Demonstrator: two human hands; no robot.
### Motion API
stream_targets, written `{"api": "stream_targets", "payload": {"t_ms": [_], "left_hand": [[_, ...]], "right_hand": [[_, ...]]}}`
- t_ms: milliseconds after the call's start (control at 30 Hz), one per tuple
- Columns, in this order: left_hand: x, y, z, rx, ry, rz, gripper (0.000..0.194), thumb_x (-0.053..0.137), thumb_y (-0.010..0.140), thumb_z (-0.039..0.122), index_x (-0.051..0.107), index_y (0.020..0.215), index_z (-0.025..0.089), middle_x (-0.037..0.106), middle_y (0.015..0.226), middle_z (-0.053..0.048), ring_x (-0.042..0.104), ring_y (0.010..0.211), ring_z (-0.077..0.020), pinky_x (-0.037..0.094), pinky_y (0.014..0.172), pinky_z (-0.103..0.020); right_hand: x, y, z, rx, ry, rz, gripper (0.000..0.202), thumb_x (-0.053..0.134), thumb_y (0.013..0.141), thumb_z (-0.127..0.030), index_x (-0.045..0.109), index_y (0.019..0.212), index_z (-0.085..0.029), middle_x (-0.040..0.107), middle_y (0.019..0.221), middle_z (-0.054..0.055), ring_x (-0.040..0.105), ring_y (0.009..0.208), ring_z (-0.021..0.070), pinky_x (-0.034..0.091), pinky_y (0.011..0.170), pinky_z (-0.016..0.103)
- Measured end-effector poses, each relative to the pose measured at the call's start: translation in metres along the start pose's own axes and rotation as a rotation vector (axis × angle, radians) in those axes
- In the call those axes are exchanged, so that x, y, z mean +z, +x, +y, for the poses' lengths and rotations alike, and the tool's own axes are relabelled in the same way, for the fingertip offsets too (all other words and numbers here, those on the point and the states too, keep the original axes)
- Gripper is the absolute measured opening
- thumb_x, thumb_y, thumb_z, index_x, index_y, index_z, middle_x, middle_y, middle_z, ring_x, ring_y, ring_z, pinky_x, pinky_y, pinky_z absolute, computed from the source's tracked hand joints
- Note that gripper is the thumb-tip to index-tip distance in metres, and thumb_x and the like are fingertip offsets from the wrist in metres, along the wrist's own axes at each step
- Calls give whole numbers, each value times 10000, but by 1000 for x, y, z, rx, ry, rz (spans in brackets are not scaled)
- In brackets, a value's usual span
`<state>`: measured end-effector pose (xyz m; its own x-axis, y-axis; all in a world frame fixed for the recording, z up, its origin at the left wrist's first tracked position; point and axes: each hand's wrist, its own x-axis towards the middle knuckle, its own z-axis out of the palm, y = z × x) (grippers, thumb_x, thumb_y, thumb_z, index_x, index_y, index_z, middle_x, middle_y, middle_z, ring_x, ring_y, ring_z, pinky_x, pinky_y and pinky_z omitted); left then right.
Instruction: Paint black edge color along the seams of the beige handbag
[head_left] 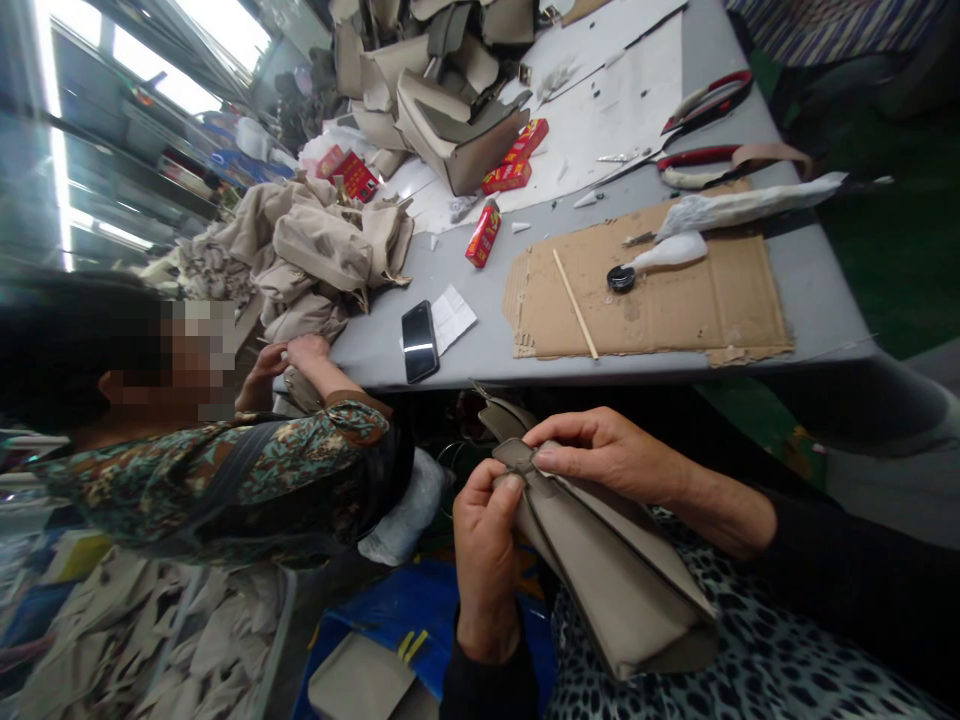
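A taupe leather bag piece lies slanted over my lap, its narrow end up near the table's edge. My left hand pinches that end between thumb and fingers, from the left. From the right, my right hand holds the same end, thumb and forefinger closed on it beside a small strap. The two hands' fingertips are close together. What lies between the fingertips is too small to make out.
The grey table bears cardboard with a black round pot and stick, a phone, red boxes, scissors and bag pieces. At the left sits a co-worker. Below is a blue bag.
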<state>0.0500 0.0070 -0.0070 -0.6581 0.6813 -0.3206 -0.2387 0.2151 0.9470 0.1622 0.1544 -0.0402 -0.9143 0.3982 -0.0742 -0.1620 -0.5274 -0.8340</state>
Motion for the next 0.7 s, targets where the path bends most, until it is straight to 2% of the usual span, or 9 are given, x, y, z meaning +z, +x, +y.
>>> {"api": "stream_targets", "payload": {"t_ms": [267,700], "left_hand": [[3,-2,-6,110,129,61,175,713,910,377,696,912,203,610,801,11,517,730,-136,435,688,-217],[1,-3,-7,123,134,54,179,712,917,372,688,909,195,609,815,5,508,745,-138,437,707,-223]], "right_hand": [[-2,2,-3,11,-75,7,275,736,836,-375,783,1022,-178,716,874,17,594,765,140,445,724,254],[-1,2,-3,60,-12,18,305,769,797,-389,791,1012,-174,675,815,8,542,712,119,435,674,236]]}}
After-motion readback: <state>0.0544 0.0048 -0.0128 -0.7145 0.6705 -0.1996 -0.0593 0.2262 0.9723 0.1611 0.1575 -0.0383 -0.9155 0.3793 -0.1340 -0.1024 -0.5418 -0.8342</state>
